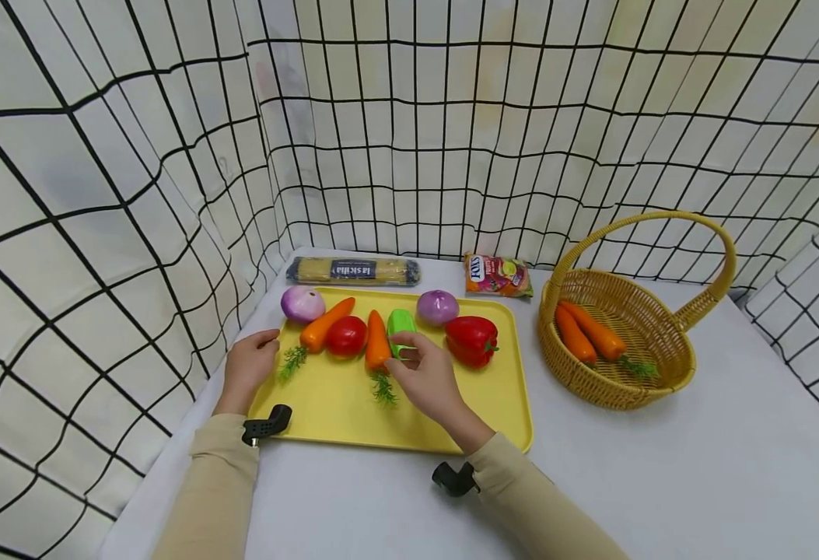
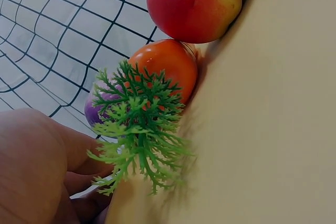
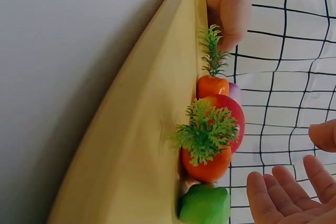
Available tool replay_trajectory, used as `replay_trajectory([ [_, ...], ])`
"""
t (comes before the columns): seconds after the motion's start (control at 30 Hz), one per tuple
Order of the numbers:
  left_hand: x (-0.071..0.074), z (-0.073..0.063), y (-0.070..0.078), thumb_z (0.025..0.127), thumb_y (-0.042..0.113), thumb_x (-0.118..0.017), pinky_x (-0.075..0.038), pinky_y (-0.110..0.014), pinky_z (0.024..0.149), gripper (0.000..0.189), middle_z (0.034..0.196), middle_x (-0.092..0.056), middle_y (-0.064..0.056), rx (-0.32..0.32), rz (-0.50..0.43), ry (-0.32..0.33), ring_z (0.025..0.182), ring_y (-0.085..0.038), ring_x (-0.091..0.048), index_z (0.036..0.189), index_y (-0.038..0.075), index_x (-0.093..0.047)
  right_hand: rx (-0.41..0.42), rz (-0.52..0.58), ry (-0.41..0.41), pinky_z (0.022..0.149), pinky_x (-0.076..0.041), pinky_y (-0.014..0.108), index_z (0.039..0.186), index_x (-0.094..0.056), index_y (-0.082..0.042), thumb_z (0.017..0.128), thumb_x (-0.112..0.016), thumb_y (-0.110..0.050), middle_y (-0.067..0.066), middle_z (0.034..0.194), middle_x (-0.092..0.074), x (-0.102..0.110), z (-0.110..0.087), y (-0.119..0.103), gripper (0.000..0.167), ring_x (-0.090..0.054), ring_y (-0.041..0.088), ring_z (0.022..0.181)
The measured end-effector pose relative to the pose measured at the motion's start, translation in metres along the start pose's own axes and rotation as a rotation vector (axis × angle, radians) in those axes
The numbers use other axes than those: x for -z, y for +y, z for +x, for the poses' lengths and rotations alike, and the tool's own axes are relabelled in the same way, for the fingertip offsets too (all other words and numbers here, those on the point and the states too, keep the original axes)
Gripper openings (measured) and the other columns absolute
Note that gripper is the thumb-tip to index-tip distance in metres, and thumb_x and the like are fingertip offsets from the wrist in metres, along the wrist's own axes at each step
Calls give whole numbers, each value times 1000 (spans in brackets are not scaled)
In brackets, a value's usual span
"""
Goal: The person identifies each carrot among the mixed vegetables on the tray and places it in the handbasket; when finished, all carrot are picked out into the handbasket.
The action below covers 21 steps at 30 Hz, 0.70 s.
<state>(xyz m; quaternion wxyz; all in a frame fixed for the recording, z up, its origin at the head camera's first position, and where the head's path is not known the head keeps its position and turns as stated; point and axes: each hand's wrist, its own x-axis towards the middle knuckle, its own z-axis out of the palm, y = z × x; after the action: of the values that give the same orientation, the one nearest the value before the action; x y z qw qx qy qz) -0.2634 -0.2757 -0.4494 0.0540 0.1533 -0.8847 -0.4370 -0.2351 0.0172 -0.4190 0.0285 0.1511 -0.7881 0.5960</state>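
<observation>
My left hand (image 1: 246,369) grips the left rim of a yellow tray (image 1: 325,416), fingers curled at its edge. Beside it lies a carrot (image 1: 328,324) with a leafy green top (image 2: 140,129). Over the tray hovers my right hand (image 1: 428,381), fingers spread and holding nothing in the right wrist view. Closest to it are a second carrot (image 1: 377,342) and a green vegetable (image 3: 205,204), partly hidden in the head view. A red round fruit (image 1: 346,337) sits between the carrots. Two purple onions, one at left (image 1: 302,304) and another (image 1: 438,308), plus a red bell pepper (image 1: 471,341), line the tray's far side.
To the right stands a wicker basket (image 1: 619,395) with a tall handle, two carrots (image 1: 591,330) inside. Behind the tray lie a spaghetti pack (image 1: 353,271) and a candy bag (image 1: 497,275). Black netting (image 1: 416,148) over white walls encloses the white table (image 1: 353,498).
</observation>
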Motion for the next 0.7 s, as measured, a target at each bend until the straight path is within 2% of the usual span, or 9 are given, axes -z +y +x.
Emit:
replay_trajectory([
  [0.27,-1,2,-1,103,22,-41,-41,-50,102,44,144,-48,-21,9,6,0,132,-39,-42,142,3,-51,-67,7,-26,89,-55,35,124,-64,-5,89,-69,-10,9,125,-64,-17,16,0,35,-64,30,110],
  [0.53,-2,2,-3,103,22,-41,-40,-50,102,45,144,-48,-22,6,19,-3,132,-40,-43,142,3,-50,-53,-123,-5,85,-55,31,122,-65,-12,88,-72,-16,8,119,-66,-29,25,7,35,-61,24,98],
  [0.7,-1,1,-2,104,23,-39,-44,-45,92,45,143,-48,-22,-10,24,-4,127,-39,-46,143,3,-50,-76,-134,-3,90,-53,34,122,-65,-13,89,-71,-16,7,119,-67,-32,30,12,34,-61,24,103],
])
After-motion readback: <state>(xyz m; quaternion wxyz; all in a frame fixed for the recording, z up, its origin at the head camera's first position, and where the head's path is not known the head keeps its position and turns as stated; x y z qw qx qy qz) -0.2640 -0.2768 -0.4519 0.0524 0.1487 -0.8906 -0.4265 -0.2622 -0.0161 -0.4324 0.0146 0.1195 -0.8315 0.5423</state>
